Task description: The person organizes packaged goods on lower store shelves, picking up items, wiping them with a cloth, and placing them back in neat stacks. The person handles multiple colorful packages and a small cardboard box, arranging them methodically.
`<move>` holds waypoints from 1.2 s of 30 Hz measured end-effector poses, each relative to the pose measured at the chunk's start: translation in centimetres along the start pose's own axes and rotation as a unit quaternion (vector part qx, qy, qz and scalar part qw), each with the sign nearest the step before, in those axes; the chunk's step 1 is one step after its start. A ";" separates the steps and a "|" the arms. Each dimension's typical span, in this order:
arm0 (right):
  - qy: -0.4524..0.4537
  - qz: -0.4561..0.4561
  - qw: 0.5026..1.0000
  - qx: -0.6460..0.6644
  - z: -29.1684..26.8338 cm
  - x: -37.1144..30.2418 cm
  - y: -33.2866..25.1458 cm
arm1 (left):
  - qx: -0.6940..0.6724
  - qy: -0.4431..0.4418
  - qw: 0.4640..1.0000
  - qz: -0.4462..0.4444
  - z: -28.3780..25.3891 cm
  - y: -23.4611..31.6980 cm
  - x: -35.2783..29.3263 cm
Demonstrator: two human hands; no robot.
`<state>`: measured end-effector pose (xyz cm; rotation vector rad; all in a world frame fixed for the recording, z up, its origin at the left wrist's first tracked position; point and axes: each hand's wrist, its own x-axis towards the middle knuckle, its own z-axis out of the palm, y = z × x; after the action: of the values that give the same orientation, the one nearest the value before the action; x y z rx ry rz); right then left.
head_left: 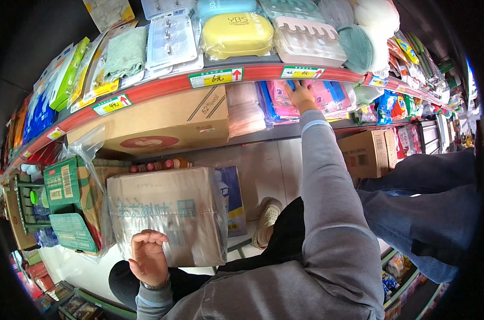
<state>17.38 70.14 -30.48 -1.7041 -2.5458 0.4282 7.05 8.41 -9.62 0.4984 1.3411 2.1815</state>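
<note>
My right hand reaches to the lower shelf and rests on a stack of pink and blue plastic-wrapped packets. Its fingers are stretched out over the top packets; the fingertips are partly hard to make out against them. My left hand hovers above my lap with loosely curved fingers, thumb apart, and nothing in it. Just beyond it stands a large plastic-wrapped package with teal print. Left of the packets lie clear-wrapped pale pink packs.
A brown carton fills the lower shelf's left. Above, the red shelf edge carries price tags, with a yellow soap box behind. A green carton stands left. Another person's jeans and an open carton are at right.
</note>
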 end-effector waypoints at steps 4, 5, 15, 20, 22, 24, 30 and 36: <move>0.015 0.005 0.995 -0.099 -3.5 -2.3 -3.2 | -0.004 -0.007 1.000 -0.010 0.2 0.2 0.5; 0.035 -0.008 0.990 -0.137 -4.2 -2.7 -4.2 | -0.005 -0.006 1.000 -0.011 0.3 0.2 0.6; 0.000 -0.153 0.942 -0.299 -0.6 -10.3 -7.8 | -0.036 -0.052 0.998 -0.004 0.0 1.7 -0.3; -0.043 -0.134 0.963 -0.231 -2.7 -10.7 -8.2 | -0.030 -0.036 0.999 -0.015 -0.2 2.0 -0.8; -0.051 -0.141 0.972 -0.178 -4.2 -11.7 -8.4 | -0.040 -0.056 0.998 -0.012 -0.3 2.6 -1.0; -0.011 -0.145 0.979 -0.144 -5.4 -12.2 -7.6 | -0.053 -0.067 0.996 -0.009 -0.3 3.2 -1.4; 0.077 -0.201 0.976 0.013 -7.3 -16.3 -2.6 | -0.056 -0.074 0.996 0.000 -0.5 4.5 -2.6; 0.083 -0.352 0.919 0.156 -11.7 -24.4 -6.6 | -0.071 -0.089 0.993 0.014 -1.3 6.2 -5.1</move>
<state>23.22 47.89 -14.84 -0.6186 -2.5570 0.5552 8.89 2.11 -4.78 0.6439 1.0826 2.1791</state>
